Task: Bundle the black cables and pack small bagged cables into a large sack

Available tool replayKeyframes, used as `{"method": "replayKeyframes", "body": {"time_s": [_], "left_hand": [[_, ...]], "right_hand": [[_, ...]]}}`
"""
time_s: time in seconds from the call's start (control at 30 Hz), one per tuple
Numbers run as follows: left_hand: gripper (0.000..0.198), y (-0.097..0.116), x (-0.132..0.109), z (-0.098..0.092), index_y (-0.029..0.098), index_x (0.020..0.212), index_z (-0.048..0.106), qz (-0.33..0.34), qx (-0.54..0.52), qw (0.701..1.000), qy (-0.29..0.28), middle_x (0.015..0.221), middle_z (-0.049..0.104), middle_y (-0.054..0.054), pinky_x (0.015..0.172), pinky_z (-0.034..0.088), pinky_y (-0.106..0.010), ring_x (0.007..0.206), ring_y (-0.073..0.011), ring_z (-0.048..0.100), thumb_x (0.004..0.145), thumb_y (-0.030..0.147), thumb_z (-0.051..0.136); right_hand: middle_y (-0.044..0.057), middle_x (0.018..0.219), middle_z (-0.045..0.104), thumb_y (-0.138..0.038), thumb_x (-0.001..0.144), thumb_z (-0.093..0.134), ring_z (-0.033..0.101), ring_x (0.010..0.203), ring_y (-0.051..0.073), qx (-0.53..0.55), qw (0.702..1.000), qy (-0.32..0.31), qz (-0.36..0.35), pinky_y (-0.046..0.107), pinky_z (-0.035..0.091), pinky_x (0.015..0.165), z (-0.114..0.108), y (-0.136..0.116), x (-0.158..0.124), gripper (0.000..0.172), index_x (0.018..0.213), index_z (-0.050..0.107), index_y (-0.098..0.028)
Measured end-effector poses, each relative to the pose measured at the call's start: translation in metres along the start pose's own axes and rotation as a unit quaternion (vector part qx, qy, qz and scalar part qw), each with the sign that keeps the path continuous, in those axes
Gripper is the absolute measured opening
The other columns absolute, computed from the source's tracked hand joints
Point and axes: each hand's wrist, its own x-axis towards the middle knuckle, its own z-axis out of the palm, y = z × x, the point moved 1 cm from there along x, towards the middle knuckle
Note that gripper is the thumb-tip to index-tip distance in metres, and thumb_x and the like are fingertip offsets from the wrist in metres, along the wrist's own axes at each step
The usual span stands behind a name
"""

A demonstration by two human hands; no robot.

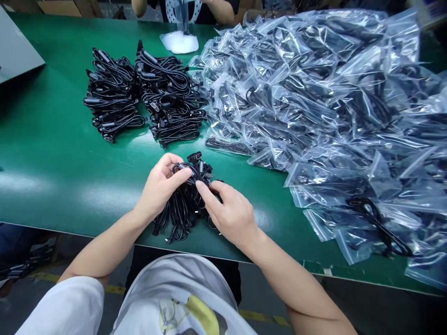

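Note:
Both my hands grip a bundled black cable (192,168) above the table near its front edge. My left hand (161,182) pinches its left part between thumb and fingers. On the other side, my right hand (228,207) has its thumb and fingers closed on the cable. A dark connector sticks up at the top of the bundle. Directly beneath lies a pile of black cables (179,211), partly covered by my hands. Farther back, two stacks of bundled black cables, the left stack (113,93) and the right stack (171,97), lie side by side.
A big heap of clear zip bags (314,97) with black cables inside fills the right of the green table (63,153). One loose cable (380,225) lies on the bags. Across the table, a person (220,9) handles a clear bag near white bags (179,43). A grey panel (17,46) stands far left.

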Motion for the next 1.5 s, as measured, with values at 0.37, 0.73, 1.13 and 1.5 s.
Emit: {"method": "replayKeyframes", "body": {"time_s": [0.37, 0.73, 1.13, 1.5], "left_hand": [[0.044, 0.002, 0.002, 0.004, 0.022, 0.113, 0.055, 0.028, -0.037, 0.999, -0.023, 0.086, 0.069, 0.002, 0.079, 0.051, -0.024, 0.080, -0.0110, 0.066, 0.078, 0.028, 0.081], [0.042, 0.003, 0.001, 0.001, 0.023, 0.104, 0.058, 0.010, -0.031, 0.999, -0.018, 0.093, 0.064, 0.001, 0.077, 0.049, -0.023, 0.079, -0.0112, 0.060, 0.073, 0.033, 0.084], [0.033, 0.006, 0.000, 0.003, 0.019, 0.092, 0.067, -0.037, -0.005, 0.996, -0.085, 0.081, 0.065, 0.000, 0.069, 0.048, -0.022, 0.068, -0.0103, 0.057, 0.073, 0.038, 0.086], [0.036, 0.007, -0.002, 0.006, 0.021, 0.104, 0.067, 0.082, 0.084, 0.991, -0.063, 0.102, 0.067, -0.004, 0.082, 0.052, -0.024, 0.089, -0.0138, 0.064, 0.077, 0.038, 0.083]], "right_hand": [[0.008, 0.103, 0.063, -0.016, 0.099, 0.053, 0.065, 0.086, 0.017, 0.155, 0.985, -0.031, 0.075, 0.028, 0.057, 0.074, 0.004, -0.004, -0.001, 0.042, 0.140, 0.047, -0.022], [0.011, 0.122, 0.066, -0.026, 0.095, 0.061, 0.066, 0.108, 0.022, 0.471, 0.854, -0.105, 0.194, 0.040, 0.057, 0.090, -0.006, -0.004, 0.008, 0.036, 0.130, 0.052, -0.025], [0.001, 0.076, 0.075, -0.041, 0.078, 0.082, 0.069, 0.065, 0.013, 0.759, 0.432, -0.215, 0.437, 0.023, 0.054, 0.063, -0.007, 0.008, 0.015, 0.050, 0.113, 0.056, -0.018], [0.001, 0.075, 0.072, -0.044, 0.070, 0.084, 0.065, 0.065, 0.012, 0.715, 0.512, -0.213, 0.425, 0.023, 0.051, 0.060, -0.009, 0.011, 0.019, 0.041, 0.091, 0.062, -0.017]]}}
